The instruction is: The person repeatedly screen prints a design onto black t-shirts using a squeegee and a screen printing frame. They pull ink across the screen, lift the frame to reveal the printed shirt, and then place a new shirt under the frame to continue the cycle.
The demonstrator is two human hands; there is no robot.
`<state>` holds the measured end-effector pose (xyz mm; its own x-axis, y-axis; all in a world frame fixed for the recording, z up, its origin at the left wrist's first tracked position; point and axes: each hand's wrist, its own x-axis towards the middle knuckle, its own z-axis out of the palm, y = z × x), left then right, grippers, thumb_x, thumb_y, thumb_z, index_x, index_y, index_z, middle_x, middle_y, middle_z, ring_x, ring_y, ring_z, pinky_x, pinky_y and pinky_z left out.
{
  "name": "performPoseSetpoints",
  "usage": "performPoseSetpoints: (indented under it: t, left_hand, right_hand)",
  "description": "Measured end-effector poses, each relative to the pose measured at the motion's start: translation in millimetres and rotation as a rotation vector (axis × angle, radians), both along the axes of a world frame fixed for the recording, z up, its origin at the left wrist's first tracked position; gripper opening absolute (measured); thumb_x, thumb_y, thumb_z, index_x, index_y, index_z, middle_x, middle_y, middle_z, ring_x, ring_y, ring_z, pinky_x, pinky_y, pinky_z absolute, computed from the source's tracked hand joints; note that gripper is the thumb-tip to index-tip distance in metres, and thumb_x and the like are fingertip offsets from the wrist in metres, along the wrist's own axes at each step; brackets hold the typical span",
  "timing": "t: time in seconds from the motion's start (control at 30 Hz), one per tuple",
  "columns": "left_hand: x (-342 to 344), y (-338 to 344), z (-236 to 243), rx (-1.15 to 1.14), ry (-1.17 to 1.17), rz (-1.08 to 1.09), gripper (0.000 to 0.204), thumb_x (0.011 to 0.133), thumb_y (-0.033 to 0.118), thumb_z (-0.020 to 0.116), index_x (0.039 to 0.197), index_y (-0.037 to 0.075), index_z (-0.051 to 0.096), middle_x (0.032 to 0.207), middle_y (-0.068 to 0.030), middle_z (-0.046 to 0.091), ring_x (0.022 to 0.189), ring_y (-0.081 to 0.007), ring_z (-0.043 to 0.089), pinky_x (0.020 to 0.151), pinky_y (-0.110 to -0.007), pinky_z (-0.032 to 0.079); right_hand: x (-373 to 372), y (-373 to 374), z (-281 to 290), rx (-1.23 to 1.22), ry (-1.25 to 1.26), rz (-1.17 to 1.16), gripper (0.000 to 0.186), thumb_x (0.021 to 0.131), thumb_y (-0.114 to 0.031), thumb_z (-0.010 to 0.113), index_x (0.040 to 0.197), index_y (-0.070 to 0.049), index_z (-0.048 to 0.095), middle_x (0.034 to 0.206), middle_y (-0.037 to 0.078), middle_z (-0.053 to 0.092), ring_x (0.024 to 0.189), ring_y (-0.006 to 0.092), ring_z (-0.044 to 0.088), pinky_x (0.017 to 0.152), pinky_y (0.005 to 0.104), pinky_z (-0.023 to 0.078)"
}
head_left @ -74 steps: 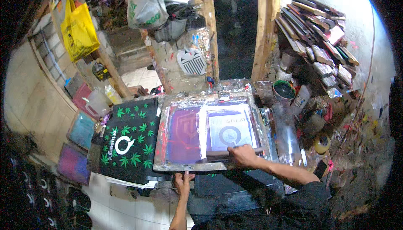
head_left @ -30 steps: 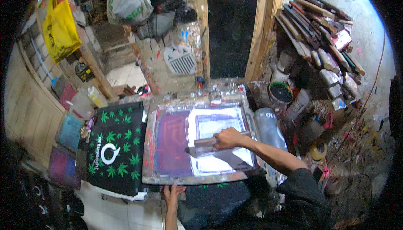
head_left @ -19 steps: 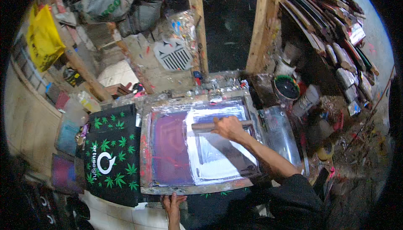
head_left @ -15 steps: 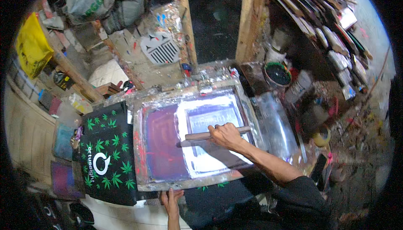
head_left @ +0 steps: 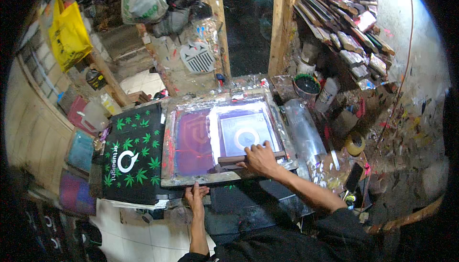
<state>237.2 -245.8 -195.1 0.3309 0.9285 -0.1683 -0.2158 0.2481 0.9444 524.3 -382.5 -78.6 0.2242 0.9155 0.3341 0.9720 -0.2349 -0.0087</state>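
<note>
My right hand [head_left: 258, 159] grips a wooden squeegee [head_left: 229, 160] lying across the right half of a framed print screen [head_left: 191, 138], low near its front edge. That half shows white ink around a pale panel with a ring design; the left half is purple. My left hand [head_left: 196, 195] is at the frame's front edge, fingertips on it. Dark sheets [head_left: 253, 195] show under the screen. To the left lies a stack of black sheets [head_left: 143, 147] printed with green leaves and a white emblem.
Right of the screen are a clear cylinder [head_left: 303, 128], an ink tub [head_left: 306, 85], a bottle [head_left: 327, 95], a tape roll [head_left: 355, 143] and a phone [head_left: 353, 177]. Squeegees [head_left: 344, 28] hang on the right wall; a yellow bag [head_left: 69, 32] hangs left; small screens [head_left: 79, 149] lean left.
The squeegee in my right hand has moved down toward the front edge from higher on the screen, exposing the ring design. My left hand stays at the frame's edge.
</note>
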Motion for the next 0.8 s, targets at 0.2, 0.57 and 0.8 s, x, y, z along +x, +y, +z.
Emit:
performPoseSetpoints:
  t: [0.2, 0.57, 0.8]
  left_hand:
    - [3.8, 0.1, 81.6, 0.093, -0.061, -0.021, 0.029, 0.105, 0.029, 0.059, 0.100, 0.003, 0.047, 0.089, -0.0230, 0.072, 0.073, -0.0277, 0.074, 0.065, -0.035, 0.062]
    - [186.8, -28.1, 144.3, 0.693, 0.193, -0.373, 0.032, 0.097, 0.012, 0.059, 0.125, 0.000, 0.050, 0.112, -0.0146, 0.064, 0.107, -0.0288, 0.063, 0.094, -0.038, 0.051]
    - [272.7, -118.4, 32.1, 0.815, -0.128, -1.173, 0.064, 0.099, 0.044, 0.065, 0.143, 0.002, 0.050, 0.147, -0.0215, 0.052, 0.137, -0.0375, 0.049, 0.117, -0.047, 0.037]
  right_hand:
    - [-38.5, -17.6, 54.1, 0.247, -0.036, -0.173, 0.058, 0.086, -0.063, 0.069, 0.088, -0.005, 0.064, 0.084, 0.012, 0.061, 0.086, 0.0277, 0.060, 0.091, 0.0535, 0.037]
    - [56.6, 79.0, 240.2, 0.405, -0.083, -0.064, 0.069, 0.089, -0.069, 0.059, 0.077, -0.001, 0.068, 0.079, 0.023, 0.070, 0.081, 0.0376, 0.070, 0.081, 0.0515, 0.049]
    - [119.2, 138.7, 319.3, 0.082, -0.007, -0.140, 0.093, 0.090, -0.082, 0.043, 0.084, 0.005, 0.075, 0.083, 0.029, 0.071, 0.081, 0.0433, 0.073, 0.075, 0.0518, 0.058]
